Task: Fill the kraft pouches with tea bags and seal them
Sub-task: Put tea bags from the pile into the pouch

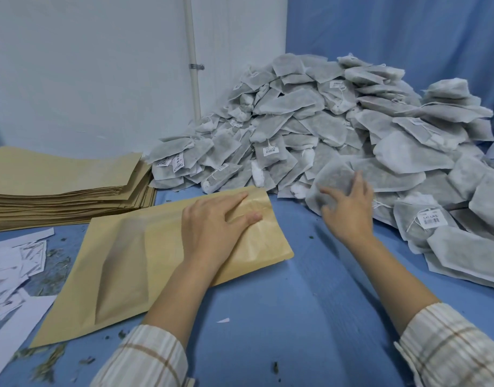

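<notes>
Head view: your left hand (215,222) presses flat on the pouch (128,263), while beside it your right hand (349,210) grips a tea bag (333,177) at the heap (324,121).

Soft, even, bluish overhead light, faint shadows under the forearms, edges bowed by the wide lens, slight blur

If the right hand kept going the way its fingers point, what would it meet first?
The right hand points up and left into the tea bag pile. Its fingers already touch a large tea bag at the pile's near edge, so that bag comes first.
</notes>
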